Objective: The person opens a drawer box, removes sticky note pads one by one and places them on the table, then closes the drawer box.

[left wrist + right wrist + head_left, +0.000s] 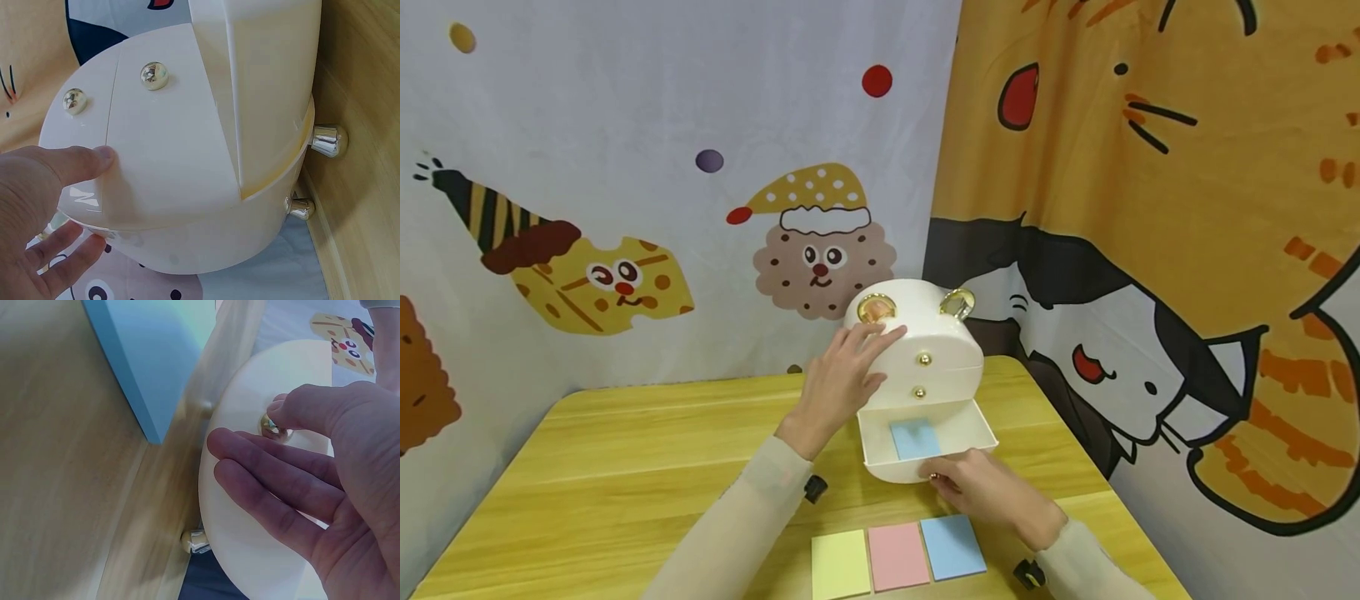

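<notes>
A white drawer box (951, 337) with gold ears stands on the table. Its bottom drawer (891, 472) is pulled out, and a light-blue paper square (915, 438) lies inside. My left hand (837, 377) rests on the box's upper left edge; in the left wrist view the thumb (87, 164) lies on the front face and other fingers touch the curved side. Pinched between thumb and fingers of my right hand (996, 493) is the gold knob (273, 430) on the drawer front. Two upper drawers, with knobs (924, 359), are closed.
Yellow (840, 564), pink (898, 555) and blue (953, 547) sticky note pads lie side by side before the box. Beneath them is a wood-grain table (647, 467). Curtains (625, 100) with cartoon prints hang behind and to the right.
</notes>
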`<state>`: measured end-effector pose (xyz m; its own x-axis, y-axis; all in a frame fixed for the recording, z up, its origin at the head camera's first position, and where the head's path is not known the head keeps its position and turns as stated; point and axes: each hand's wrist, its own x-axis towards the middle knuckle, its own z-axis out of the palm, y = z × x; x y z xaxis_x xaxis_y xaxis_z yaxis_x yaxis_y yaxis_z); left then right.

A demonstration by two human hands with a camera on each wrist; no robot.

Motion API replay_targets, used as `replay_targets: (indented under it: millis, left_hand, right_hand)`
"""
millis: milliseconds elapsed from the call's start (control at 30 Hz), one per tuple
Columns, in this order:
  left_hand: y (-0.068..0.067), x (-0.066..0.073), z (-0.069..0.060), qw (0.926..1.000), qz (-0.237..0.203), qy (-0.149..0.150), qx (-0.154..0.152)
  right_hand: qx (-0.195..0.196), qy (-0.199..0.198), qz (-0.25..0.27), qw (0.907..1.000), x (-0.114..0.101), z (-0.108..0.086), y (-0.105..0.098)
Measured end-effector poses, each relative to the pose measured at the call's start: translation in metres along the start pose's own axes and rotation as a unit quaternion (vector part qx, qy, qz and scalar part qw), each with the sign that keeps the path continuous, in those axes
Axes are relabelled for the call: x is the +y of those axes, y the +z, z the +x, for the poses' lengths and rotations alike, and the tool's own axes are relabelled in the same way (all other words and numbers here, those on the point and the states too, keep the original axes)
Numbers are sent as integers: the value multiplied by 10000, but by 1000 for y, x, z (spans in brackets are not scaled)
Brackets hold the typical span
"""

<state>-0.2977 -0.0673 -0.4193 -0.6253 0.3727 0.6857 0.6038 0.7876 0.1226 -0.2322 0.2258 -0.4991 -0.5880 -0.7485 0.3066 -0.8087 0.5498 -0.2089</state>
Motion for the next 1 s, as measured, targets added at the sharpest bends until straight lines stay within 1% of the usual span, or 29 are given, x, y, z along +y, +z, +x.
replay_targets:
  millis: [133, 333, 500, 700, 1000]
  left_hand:
    - [1, 0, -1, 10000, 26, 27, 9]
    - [0, 0, -1, 9999, 70, 68, 55]
    - [0, 1, -1, 9999, 52, 88, 94]
    - [1, 1, -1, 9999, 104, 62, 68]
    - [2, -1, -2, 9997, 192, 103, 143]
  right_hand:
    - [-68, 57, 93, 9999, -2, -2, -1]
    - [-64, 2, 97, 9999, -4, -5, -2]
    - [-172, -8, 186, 9997, -7, -6, -4]
    - [-354, 40, 240, 9991, -12, -9, -7]
    - [-488, 71, 252, 9985, -17, -13, -10]
